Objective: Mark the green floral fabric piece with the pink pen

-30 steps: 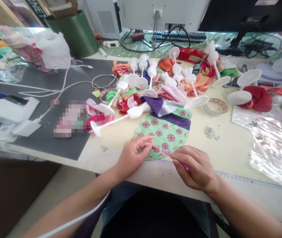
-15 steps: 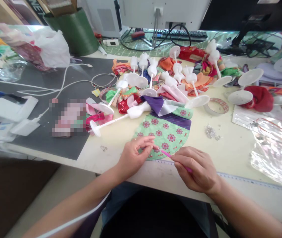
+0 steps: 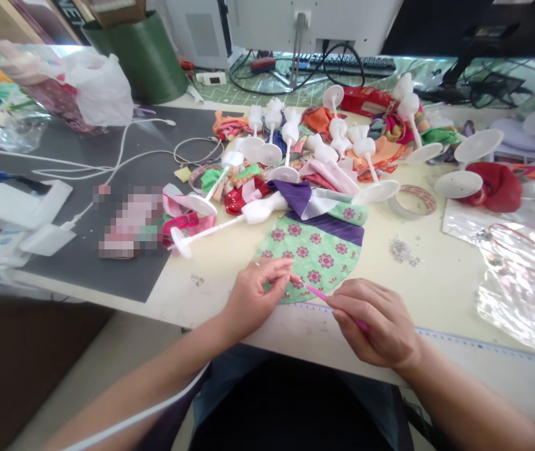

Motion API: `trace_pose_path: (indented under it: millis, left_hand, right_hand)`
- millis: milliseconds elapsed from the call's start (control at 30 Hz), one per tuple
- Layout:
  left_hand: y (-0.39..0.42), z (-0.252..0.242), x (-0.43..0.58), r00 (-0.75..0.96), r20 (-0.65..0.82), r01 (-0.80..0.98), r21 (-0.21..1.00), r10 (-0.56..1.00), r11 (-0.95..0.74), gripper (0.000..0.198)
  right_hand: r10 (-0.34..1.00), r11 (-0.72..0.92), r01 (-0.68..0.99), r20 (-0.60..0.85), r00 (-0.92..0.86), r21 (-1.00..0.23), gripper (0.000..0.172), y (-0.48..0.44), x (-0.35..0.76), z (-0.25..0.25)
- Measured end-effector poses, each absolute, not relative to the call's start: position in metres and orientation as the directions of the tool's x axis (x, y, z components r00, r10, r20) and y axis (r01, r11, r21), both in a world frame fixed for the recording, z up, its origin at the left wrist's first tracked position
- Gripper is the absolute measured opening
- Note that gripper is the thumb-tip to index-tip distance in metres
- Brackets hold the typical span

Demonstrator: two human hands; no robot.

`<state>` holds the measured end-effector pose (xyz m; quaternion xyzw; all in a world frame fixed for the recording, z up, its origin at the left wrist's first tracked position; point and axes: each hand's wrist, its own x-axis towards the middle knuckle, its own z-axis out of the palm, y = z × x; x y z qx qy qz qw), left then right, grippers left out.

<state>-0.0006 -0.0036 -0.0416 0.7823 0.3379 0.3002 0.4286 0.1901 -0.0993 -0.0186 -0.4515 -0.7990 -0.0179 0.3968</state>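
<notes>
Pink slender plastic stick (image 3: 324, 296) sits pinched in the right hand (image 3: 375, 322), fingers curled closed, its tip angled onto the green floral cloth half-round (image 3: 307, 257) on the cream table (image 3: 436, 300) — the left hand (image 3: 255, 300), fingertips bunched at the cloth's edge, seems to steady it, though any actual grip can't be told.

2 hands (image 3: 254, 305) (image 3: 376, 321) — 1 pink stk (image 3: 331, 300)

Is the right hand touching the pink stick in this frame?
Touching: the head view shows the right hand closed around the pink stick, with the stick's tip sticking out beyond the grip.
</notes>
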Motion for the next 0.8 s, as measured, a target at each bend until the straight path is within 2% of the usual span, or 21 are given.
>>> trace_pose_path:
  millis: [333, 533, 800]
  left_hand:
    - [-0.002, -0.046, -0.001, 0.584, 0.301, 0.312, 0.774, 0.754, -0.551, 0.019]
    - [0.000, -0.049, -0.004, 0.586, 0.500, 0.261, 0.628, 0.637, -0.733, 0.020]
    - [0.000, -0.053, -0.005, 0.646, 0.547, 0.262, 0.496, 0.532, -0.828, 0.020]
  right_hand:
    - [0.700, 0.597, 0.734, 0.658, -0.278, -0.324, 0.016, -0.099, 0.190, -0.016]
    - [0.750, 0.550, 0.769, 0.598, -0.282, -0.327, 0.012, -0.098, 0.189, -0.023]
    - [0.741, 0.568, 0.769, 0.588, -0.323, -0.293, 0.012, -0.097, 0.188, -0.025]
